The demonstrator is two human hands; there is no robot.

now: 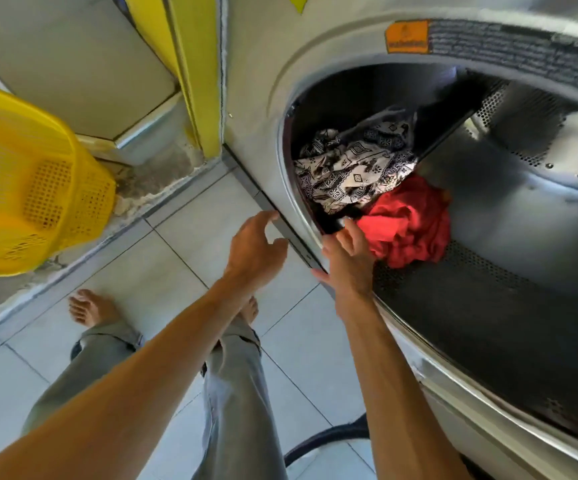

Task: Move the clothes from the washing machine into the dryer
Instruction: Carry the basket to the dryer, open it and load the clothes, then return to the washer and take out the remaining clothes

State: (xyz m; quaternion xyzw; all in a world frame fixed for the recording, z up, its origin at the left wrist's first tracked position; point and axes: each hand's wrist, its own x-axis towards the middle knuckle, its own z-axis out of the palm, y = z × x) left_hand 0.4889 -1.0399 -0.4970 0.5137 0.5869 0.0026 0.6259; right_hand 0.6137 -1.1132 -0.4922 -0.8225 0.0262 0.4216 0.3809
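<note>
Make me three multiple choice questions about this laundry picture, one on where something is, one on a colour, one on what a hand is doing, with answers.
1. Where does the red garment lie?
A. On the floor tiles
B. Inside the drum, below the black-and-white patterned cloth
C. In the basket

2. What colour is the basket at the left?
A. Yellow
B. Blue
C. White

3. What is the left hand doing?
A. Gripping the red garment
B. Holding the basket
C. Held open in the air, holding nothing

Answers:
1 B, the red garment sits in the drum just under the patterned cloth.
2 A, its mesh walls are plainly yellow.
3 C, its fingers are spread outside the drum's rim; the right hand is the one at the clothes.
</note>
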